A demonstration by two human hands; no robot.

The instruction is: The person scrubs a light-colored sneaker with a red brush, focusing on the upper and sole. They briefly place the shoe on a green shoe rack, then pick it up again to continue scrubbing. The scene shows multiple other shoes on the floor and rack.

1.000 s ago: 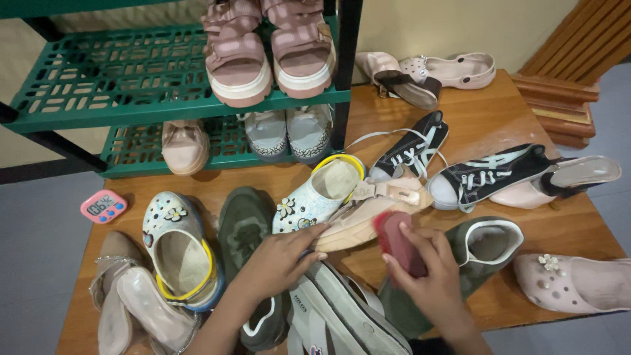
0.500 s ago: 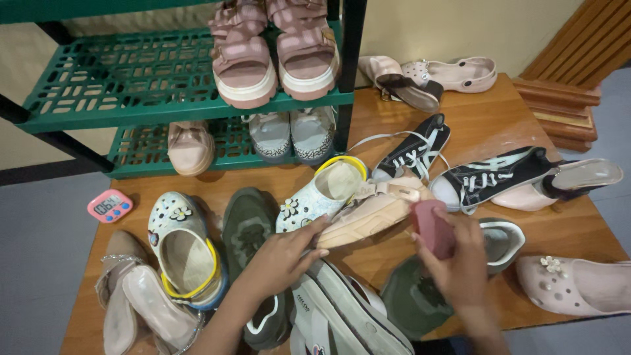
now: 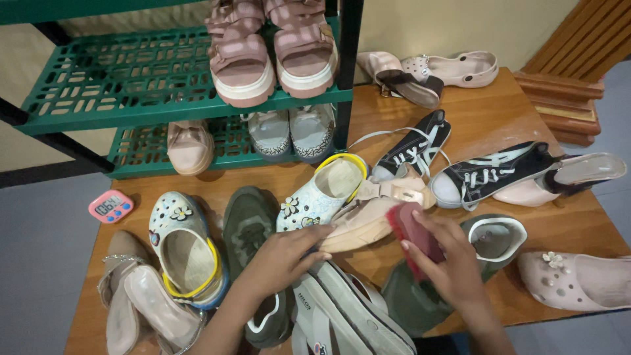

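Observation:
My left hand [image 3: 279, 258] rests its fingertips on a beige flat shoe [image 3: 368, 213] lying among the pile on the wooden table [image 3: 499, 125]. My right hand [image 3: 444, 260] grips a red brush [image 3: 409, 231], its bristle edge touching the beige shoe's side. A pale clog with a yellow rim and flower charms [image 3: 322, 192] lies just behind the left hand. A dark green sneaker [image 3: 248, 227] sits to its left, and another green slip-on [image 3: 490, 246] lies under my right wrist.
A green plastic rack [image 3: 105, 72] at the back holds pink chunky sandals [image 3: 273, 46], grey sneakers and a beige shoe. Black sneakers [image 3: 486, 174], pink clogs [image 3: 578, 279], a white strapped shoe [image 3: 348, 315] and a small pink timer [image 3: 110, 206] lie around.
My right hand has carried the red brush from low over the green slip-on up and back against the beige shoe. My left hand stays on the shoe.

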